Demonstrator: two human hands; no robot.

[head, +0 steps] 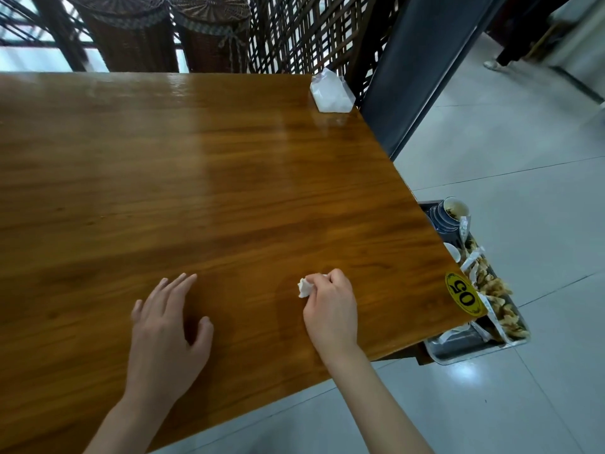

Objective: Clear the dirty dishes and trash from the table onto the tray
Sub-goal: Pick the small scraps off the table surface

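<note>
Crumpled napkin sits on the table near the near-right corner, pinched in the right hand, fingers curled round it. Left hand lies flat beside it, fingers relaxed, holding nothing. Looks like the last trash pickup. Next move: carry the napkin right, past the table edge, and drop it in the tray, which sits lower and is already loaded with cups and scraps. Yellow corner sticker reads "05". Tissue pack at far right: no legible print.
</note>
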